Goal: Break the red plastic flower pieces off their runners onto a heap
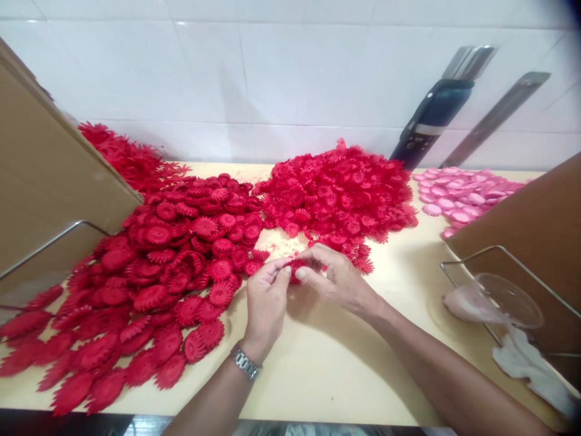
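A small red frilled flower piece (296, 270) is pinched between my two hands over the table. My left hand (267, 300), with a metal watch (246, 361) on the wrist, grips its left side between thumb and fingers. From the right, my right hand (334, 280) closes on the same piece with thumb and forefinger; much of it is hidden by the fingers. To the left spreads a large heap of red toothed discs (158, 266). Just beyond my hands lies a second heap of brighter red frilled pieces (340, 191).
Brown cardboard (54, 145) with a wire stand borders the left, and another cardboard panel (531, 236) the right. Pink discs (463, 192) lie at the back right. A clear plastic dish (511, 300) and crumpled white tissue (529, 366) sit right. A dark blue clipper-like device (431, 118) leans against the tiled wall.
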Demonstrator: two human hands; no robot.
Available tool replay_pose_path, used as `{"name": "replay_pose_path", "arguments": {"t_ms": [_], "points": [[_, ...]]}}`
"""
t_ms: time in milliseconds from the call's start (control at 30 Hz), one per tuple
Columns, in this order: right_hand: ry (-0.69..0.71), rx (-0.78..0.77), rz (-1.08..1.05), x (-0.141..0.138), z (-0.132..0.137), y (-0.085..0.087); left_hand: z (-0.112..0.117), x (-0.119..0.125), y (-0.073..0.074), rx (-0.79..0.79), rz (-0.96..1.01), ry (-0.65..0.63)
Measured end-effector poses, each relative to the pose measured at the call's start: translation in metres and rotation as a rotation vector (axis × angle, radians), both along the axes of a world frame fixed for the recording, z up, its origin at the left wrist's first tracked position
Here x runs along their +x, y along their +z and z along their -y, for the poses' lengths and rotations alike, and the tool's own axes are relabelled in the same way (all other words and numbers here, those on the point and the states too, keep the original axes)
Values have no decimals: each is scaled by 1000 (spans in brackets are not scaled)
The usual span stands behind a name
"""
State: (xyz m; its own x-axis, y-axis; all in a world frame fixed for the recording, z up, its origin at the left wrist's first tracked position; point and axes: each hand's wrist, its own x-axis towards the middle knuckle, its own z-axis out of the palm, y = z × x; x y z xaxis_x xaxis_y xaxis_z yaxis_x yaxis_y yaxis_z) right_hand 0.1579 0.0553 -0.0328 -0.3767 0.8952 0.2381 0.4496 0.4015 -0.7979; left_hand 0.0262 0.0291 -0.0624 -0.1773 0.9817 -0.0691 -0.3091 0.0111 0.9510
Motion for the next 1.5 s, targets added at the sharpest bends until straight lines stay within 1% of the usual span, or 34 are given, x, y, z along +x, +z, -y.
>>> {"name": "replay_pose_path", "arguments": {"t_ms": [67,133,233,300,433,500,700,800,967,1067,1133,1233,1267,1333,1433,1500], "points": [[-37,-25,18,-2,1,-1,1,0,1,7,-11,-13],[-58,-34,2,-3,2,-4,2,0,3,-4,-14,-51],[-39,-27,-27,-3,1,-6,4,-1,6,-27,-7,-107],[-15,8,-7,-2,1,-6,4,-1,6,-36,6,-124],[21,149,63,1,-1,-10,3,-2,3,-44,-1,-137],[34,185,100,2,-2,-13,2,-2,1,-39,-18,-132],[65,168,102,0,2,-12,2,-2,2,-16,-74,-36],[35,216,100,-1,5,-10,1,-2,4,-16,-50,3],[-63,304,89,-2,7,-14,2,2,8,-10,-13,32],[-38,338,43,-3,8,-13,3,2,10,-2,8,44],[-31,356,2,-2,6,-9,2,-1,12,-2,51,82],[-132,361,-22,8,-1,-1,0,-7,16,-7,110,185],[-172,357,-7,14,-5,1,0,-9,18,-14,118,197],[-217,350,80,29,-16,4,-1,-11,22,-32,128,173],[-306,393,337,48,-28,5,-2,-11,24,-53,138,148],[-364,423,448,51,-29,7,-1,-9,23,-64,109,151]]}}
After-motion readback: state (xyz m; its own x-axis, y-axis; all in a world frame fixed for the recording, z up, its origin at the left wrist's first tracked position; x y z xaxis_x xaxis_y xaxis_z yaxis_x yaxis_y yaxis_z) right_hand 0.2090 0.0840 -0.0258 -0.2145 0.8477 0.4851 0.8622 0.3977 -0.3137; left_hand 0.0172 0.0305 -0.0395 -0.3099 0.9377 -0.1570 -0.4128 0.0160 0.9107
